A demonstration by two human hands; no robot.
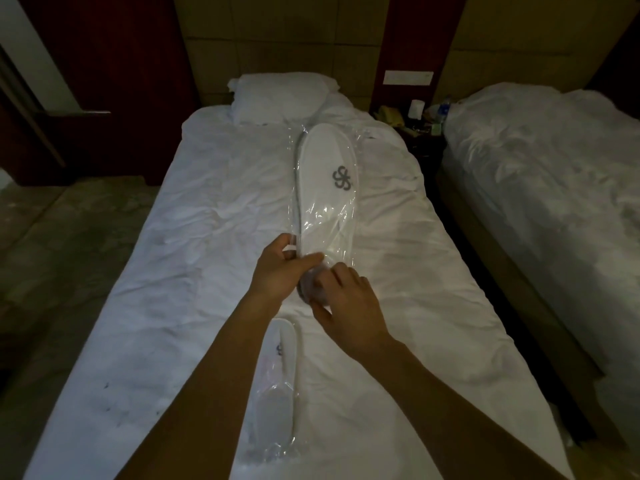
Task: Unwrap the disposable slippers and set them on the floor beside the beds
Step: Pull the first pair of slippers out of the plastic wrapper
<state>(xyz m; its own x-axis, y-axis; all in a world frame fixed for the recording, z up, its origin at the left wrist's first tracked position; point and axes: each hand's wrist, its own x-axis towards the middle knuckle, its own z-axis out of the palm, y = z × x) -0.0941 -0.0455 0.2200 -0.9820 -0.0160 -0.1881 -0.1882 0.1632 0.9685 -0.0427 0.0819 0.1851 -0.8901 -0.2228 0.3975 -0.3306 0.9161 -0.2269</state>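
Presently, the wrapped slipper pack (323,188) is held above the near bed (194,237), toe end pointing at the pillow (280,95). Left hand (280,271) pinches the heel end of the clear film; right hand (349,299) has its fingers (337,271) closed on the film opening. A second wrapped pack (277,386) lies on the bed below the forearms. Recommended: keep the left pinch firm, draw the film apart at the seam, avoid crushing the slipper.
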